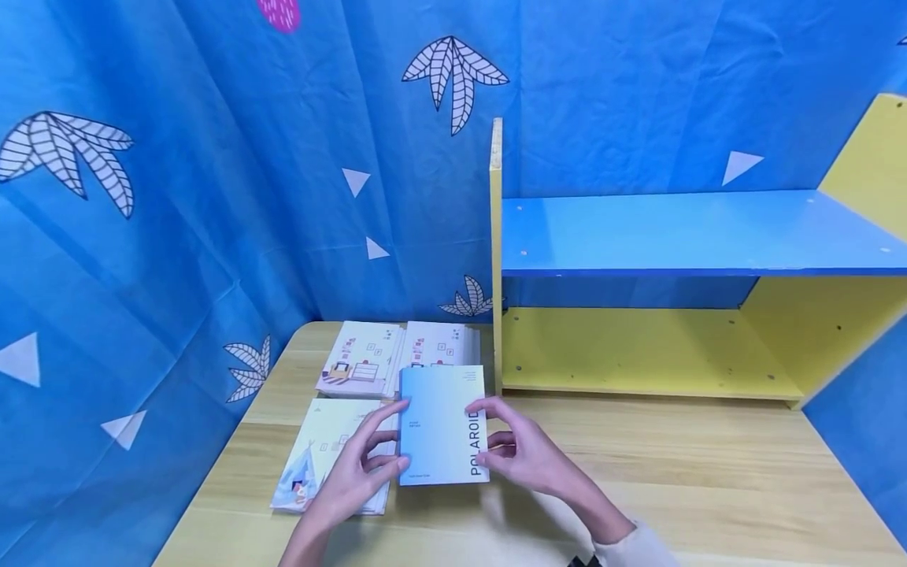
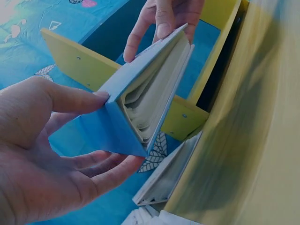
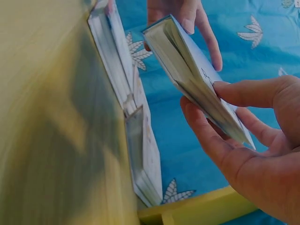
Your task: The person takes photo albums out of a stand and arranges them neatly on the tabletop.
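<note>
A light-blue book [image 1: 442, 429] with "POLAROID" printed along its right side is held up above the table. My left hand [image 1: 357, 465] grips its left edge between thumb and fingers. On the opposite edge, my right hand [image 1: 520, 449] pinches the cover with the thumb and curled fingers. The pages of the book [image 2: 154, 89] show slightly fanned in the left wrist view. Behind and left of it lie stacked illustrated books: a back-left stack [image 1: 364, 350], a back-right stack [image 1: 439, 335] partly hidden by the blue book, and a front stack [image 1: 308, 449] partly behind my left hand.
To the right stands a yellow shelf unit [image 1: 638, 346] with a blue upper board [image 1: 680, 232]; its upright left panel [image 1: 496, 260] rises just behind the held book. The wooden table [image 1: 673, 465] stretches in front of it. Blue patterned cloth [image 1: 212, 157] hangs behind and at the left.
</note>
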`<state>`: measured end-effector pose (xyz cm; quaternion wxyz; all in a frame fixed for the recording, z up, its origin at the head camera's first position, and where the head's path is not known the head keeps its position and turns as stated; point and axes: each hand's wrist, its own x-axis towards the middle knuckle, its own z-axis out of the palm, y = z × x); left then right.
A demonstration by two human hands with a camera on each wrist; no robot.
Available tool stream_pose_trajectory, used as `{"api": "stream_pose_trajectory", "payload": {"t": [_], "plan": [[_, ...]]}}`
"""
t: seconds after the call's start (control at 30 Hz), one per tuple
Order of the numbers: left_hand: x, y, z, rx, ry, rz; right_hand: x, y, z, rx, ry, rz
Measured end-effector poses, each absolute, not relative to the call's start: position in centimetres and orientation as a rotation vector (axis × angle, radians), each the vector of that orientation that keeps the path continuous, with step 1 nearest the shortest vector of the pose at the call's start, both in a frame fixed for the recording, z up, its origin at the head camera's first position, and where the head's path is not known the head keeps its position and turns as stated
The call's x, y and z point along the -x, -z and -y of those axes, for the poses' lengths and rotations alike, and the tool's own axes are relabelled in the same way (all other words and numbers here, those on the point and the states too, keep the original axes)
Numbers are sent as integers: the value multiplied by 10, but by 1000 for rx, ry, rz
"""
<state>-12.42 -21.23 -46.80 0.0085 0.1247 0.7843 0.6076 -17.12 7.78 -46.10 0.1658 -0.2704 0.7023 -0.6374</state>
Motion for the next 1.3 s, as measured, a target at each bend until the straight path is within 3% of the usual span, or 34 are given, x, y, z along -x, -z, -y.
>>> {"api": "stream_pose_trajectory", "payload": {"t": [0.57, 0.97, 1.3], "plan": [[119, 478, 225, -226, -1895, -2379, 167, 489, -62, 725, 1861, -1959], [130, 485, 229, -357, -1812, -2403, 163, 491, -66, 717, 1841, -2035], [124, 493, 233, -307, -1815, -2407, 164, 502, -60, 751, 1792, -2049]]}}
